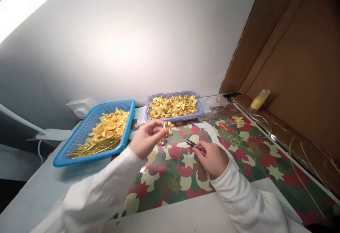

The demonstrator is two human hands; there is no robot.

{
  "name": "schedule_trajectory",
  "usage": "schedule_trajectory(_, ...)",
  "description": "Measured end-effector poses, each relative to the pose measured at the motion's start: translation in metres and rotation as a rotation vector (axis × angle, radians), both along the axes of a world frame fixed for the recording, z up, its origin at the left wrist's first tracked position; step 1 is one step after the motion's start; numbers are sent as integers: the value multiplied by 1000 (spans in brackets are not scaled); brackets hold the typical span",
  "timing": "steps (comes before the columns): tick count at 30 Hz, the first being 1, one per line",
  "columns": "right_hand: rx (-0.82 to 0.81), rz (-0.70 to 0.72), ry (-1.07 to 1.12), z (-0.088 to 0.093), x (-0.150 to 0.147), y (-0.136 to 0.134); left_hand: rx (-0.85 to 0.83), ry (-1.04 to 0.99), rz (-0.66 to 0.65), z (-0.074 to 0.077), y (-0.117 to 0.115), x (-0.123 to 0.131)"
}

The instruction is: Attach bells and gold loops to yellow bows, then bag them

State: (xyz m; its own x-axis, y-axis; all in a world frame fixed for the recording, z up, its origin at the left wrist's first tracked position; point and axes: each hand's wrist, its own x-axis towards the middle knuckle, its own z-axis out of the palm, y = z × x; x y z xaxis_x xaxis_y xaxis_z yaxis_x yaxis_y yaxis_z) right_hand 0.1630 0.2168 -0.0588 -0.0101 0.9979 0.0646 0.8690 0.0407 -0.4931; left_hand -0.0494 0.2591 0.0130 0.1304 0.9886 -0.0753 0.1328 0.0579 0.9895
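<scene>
My left hand pinches a gold ribbon bow between thumb and fingertips. A loop of gold wire and small shiny silver beads or bells hang at the bow. In my right hand is a pair of small scissors, its dark blades pointing left and a pink handle partly hidden by my fingers. The scissors are low over the patterned table cover, apart from the bow. Behind my left hand stands a purple-blue basket heaped with gold bows and curled wires.
At left, a blue basket holds gold bows and a bundle of gold wire ties. Wire scraps lie at right. A yellow bottle stands by the cardboard wall. A white lamp base sits far left.
</scene>
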Motion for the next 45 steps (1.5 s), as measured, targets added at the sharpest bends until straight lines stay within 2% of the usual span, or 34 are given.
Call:
schedule_trajectory(3,22,-2,-30,-4,2,1,253,204,73,19,54,9)
schedule_trajectory(4,29,-6,-37,-5,2,2,311,318,36,21,69,13)
schedule_trajectory(6,33,-15,-45,-6,3,2,356,472,-79,22,89,19)
schedule_trajectory(8,26,-21,-52,-7,3,3,389,534,-77,22,95,22)
schedule_trajectory(12,13,-13,-86,-8,4,6,471,597,62,25,77,10)
schedule_trajectory(15,70,15,-115,-10,6,8,519,763,62,23,51,-9)
schedule_trajectory(17,94,28,-108,-13,8,10,499,889,-83,15,31,-20)
schedule_trajectory(20,105,28,-81,-17,10,12,448,961,-522,-8,-4,-31)
schedule_trajectory(22,123,17,-75,-20,11,13,479,1018,-630,-24,-26,-34)
schedule_trajectory(25,194,73,-14,-19,9,12,486,1061,-546,-37,-49,-41)
schedule_trajectory(27,215,209,68,-15,3,9,483,1038,-464,-41,-58,-46)
schedule_trajectory(30,147,382,99,-7,-13,0,483,997,-413,-44,-65,-51)
schedule_trajectory(36,27,305,-118,0,-48,-2,456,976,-380,-55,-72,-37)
schedule_trajectory(40,-69,389,-185,-1,-58,10,411,960,-310,-61,-69,-31)
schedule_trajectory(45,-80,495,-163,3,-55,17,434,832,-217,-67,-64,-31)
